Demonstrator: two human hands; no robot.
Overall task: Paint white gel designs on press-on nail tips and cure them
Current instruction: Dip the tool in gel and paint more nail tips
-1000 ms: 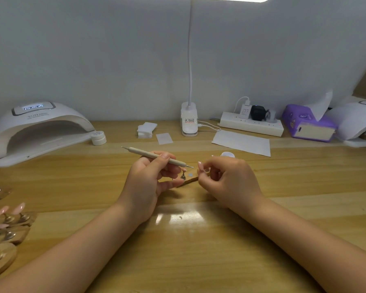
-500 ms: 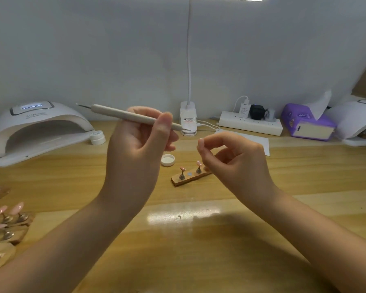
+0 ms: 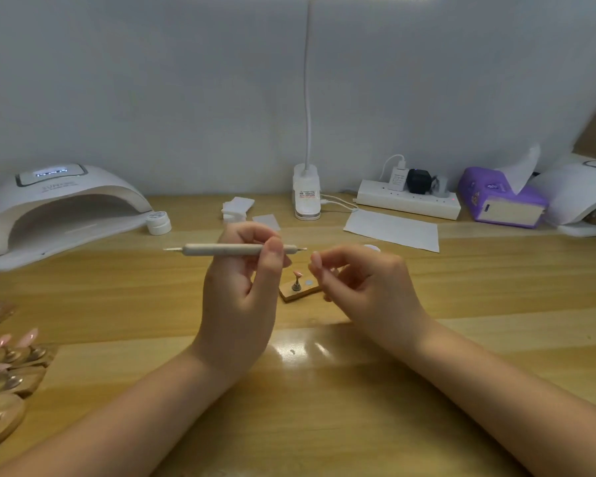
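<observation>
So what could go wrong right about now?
Two things, perhaps. The left hand holds the dotting pen level above the desk, and its tip points at the right hand, so any gel on it might smear skin. Also, the nail tip on the small wooden stand sits right between both hands and could get knocked.

A slim grey dotting pen [image 3: 233, 249] with a thin metal tip at each end lies level in the air, pinched near its right end by the left hand [image 3: 241, 297]. Below it a small wooden holder [image 3: 298, 293] sits on the worktop [image 3: 324, 407], carrying one pink nail tip [image 3: 297, 274] on a metal stand, with a bare magnet spot beside it. A white gel pot [image 3: 159, 222] stands closed just beside the white curing lamp [image 3: 59, 208] at far left, its display lit
</observation>
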